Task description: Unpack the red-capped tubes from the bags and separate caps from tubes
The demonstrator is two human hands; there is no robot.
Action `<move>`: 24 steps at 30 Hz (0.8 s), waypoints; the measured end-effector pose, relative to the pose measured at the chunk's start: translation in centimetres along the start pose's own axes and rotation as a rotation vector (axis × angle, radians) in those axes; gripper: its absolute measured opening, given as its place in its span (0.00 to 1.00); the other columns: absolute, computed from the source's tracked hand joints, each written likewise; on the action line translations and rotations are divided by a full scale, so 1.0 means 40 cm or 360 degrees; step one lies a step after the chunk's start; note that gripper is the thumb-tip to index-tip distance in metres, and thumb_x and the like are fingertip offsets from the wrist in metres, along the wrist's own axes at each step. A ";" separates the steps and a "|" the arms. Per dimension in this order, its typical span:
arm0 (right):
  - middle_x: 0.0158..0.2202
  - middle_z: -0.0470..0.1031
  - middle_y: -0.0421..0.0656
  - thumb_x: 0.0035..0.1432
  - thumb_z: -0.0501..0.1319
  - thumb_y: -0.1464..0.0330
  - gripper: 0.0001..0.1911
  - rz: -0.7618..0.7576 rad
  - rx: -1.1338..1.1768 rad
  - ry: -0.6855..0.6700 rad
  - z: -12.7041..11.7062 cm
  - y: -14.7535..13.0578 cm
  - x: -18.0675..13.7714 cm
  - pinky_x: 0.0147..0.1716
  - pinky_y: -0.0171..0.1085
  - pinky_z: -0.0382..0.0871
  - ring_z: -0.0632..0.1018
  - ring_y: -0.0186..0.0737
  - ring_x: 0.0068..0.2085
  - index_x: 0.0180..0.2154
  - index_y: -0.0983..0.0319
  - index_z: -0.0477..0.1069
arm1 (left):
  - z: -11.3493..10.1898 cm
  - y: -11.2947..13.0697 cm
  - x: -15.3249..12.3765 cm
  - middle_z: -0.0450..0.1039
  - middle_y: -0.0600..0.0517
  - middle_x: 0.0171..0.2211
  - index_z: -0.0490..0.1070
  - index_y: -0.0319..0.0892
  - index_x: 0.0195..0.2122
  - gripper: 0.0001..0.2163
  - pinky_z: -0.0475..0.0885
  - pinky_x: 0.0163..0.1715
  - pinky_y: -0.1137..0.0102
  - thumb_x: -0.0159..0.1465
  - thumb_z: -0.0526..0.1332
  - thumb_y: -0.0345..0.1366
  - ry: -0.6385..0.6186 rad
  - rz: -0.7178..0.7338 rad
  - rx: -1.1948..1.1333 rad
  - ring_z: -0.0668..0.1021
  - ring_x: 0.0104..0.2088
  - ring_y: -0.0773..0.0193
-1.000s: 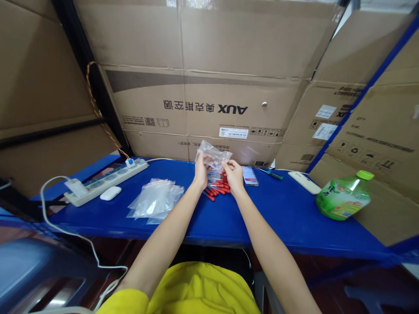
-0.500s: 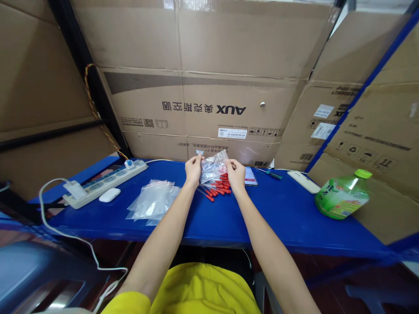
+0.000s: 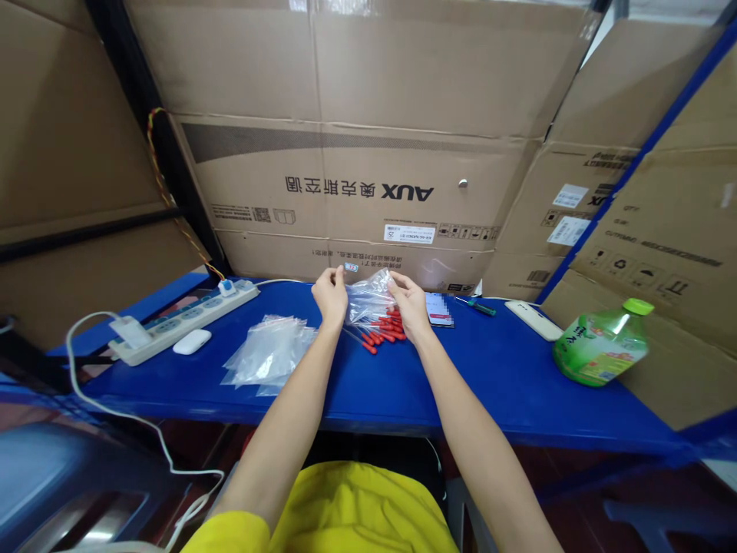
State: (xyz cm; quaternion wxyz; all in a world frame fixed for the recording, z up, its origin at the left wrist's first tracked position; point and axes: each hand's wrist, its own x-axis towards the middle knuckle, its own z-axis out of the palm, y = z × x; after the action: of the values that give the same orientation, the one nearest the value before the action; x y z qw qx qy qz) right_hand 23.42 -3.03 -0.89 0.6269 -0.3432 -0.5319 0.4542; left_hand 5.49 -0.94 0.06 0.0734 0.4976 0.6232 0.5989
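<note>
Between my two hands a clear plastic bag (image 3: 367, 298) hangs crumpled over the table. My left hand (image 3: 330, 297) is closed at the bag's left edge, with the fingertips partly hidden. On the other side, my right hand (image 3: 410, 307) pinches the bag's upper right part between thumb and fingers. Below the bag lie several thin tools with red handles (image 3: 391, 332), which look like small screwdrivers; their shafts point left, partly under the plastic. To the left, a loose pile of clear zip bags (image 3: 269, 355) rests near my left forearm.
A white power strip (image 3: 190, 321) and a white earbud case (image 3: 192, 342) are at the left. Behind my right hand lies a phone (image 3: 438, 309), beside a green-handled screwdriver (image 3: 481, 308). Farther right are a white flat device (image 3: 534, 320) and a green bottle (image 3: 602, 346). Cardboard walls the back.
My left hand has moved a little to the left, and the bag's top has shifted left and lower. My right hand has tilted slightly inward. The red-handled tools stay put.
</note>
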 end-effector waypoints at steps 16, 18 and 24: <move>0.28 0.80 0.40 0.63 0.62 0.54 0.15 -0.0415 -0.0868 0.0028 -0.030 -0.002 -0.009 0.34 0.37 0.67 0.76 0.40 0.30 0.35 0.59 0.77 | -0.042 0.058 -0.006 0.83 0.47 0.43 0.79 0.44 0.43 0.16 0.65 0.52 0.61 0.74 0.55 0.47 -0.0127 0.0696 0.0064 0.81 0.43 0.55; 0.29 0.80 0.40 0.62 0.62 0.53 0.16 -0.0403 -0.0831 -0.0008 -0.029 -0.001 -0.009 0.33 0.37 0.68 0.76 0.41 0.30 0.35 0.59 0.78 | -0.033 0.060 -0.009 0.83 0.48 0.43 0.79 0.44 0.44 0.15 0.68 0.51 0.62 0.73 0.57 0.47 -0.0420 0.0853 -0.0057 0.81 0.43 0.56; 0.29 0.79 0.40 0.61 0.63 0.52 0.17 -0.0390 -0.0764 -0.0050 -0.031 0.005 -0.002 0.32 0.37 0.69 0.76 0.40 0.30 0.35 0.60 0.78 | -0.009 0.063 -0.030 0.82 0.51 0.38 0.77 0.43 0.42 0.12 0.70 0.43 0.67 0.73 0.57 0.44 -0.0783 0.1059 -0.0193 0.81 0.38 0.60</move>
State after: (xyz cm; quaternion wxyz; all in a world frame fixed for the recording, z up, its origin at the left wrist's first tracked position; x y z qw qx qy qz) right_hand 24.59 -2.98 -1.35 0.5697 -0.4079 -0.6716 0.2410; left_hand 7.17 -2.57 1.61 0.0518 0.7947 0.3561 0.4888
